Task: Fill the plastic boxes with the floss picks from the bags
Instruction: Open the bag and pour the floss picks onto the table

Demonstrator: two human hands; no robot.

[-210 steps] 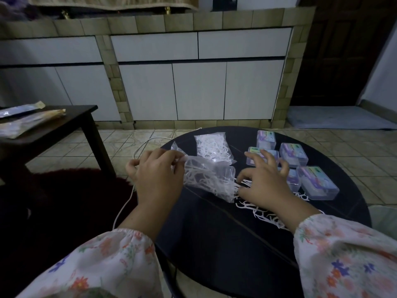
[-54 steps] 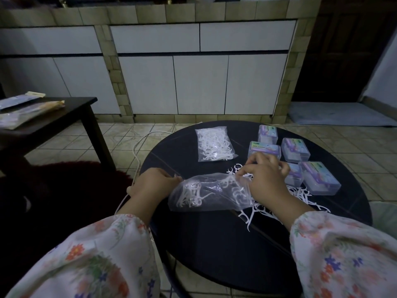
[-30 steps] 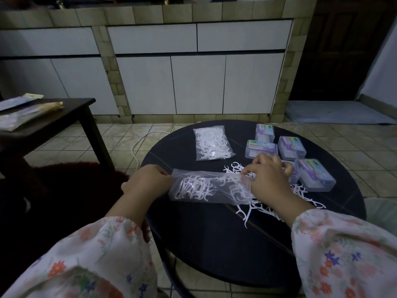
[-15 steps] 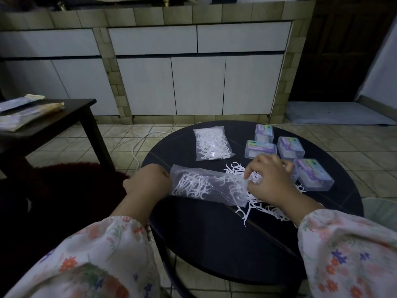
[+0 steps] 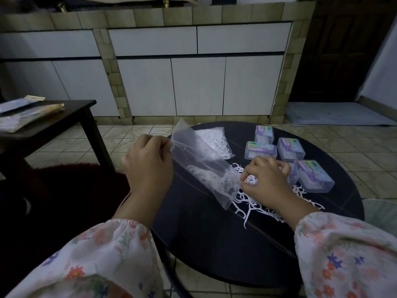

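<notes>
**Bag tipped over the round table, picks spilling out**

The left hand (image 5: 148, 166) pinches the upper corner of a clear plastic bag (image 5: 202, 164), fingers curled tight on the film, and holds it tilted so its open mouth hangs low toward the right hand (image 5: 265, 181). Most of the floss picks still in the bag have slid down to that lower end. The right hand's fingers are curled around a small bunch of white picks (image 5: 251, 180) right at the bag's mouth.

Under and around that hand a loose heap of floss picks (image 5: 253, 204) lies on the black round table (image 5: 214, 244). Behind the tipped bag, a second bag of picks (image 5: 217, 143) lies flat on the table.

Five plastic boxes (image 5: 314, 176) with purple labels are clustered on the far right of the table, lids down; one is partly hidden by the right hand. I cannot tell what is inside them.

The boxes sit close to the right rim. The near half of the tabletop is bare dark surface. A dark side table (image 5: 53, 123) with packets on it stands off to the left, well apart.
</notes>
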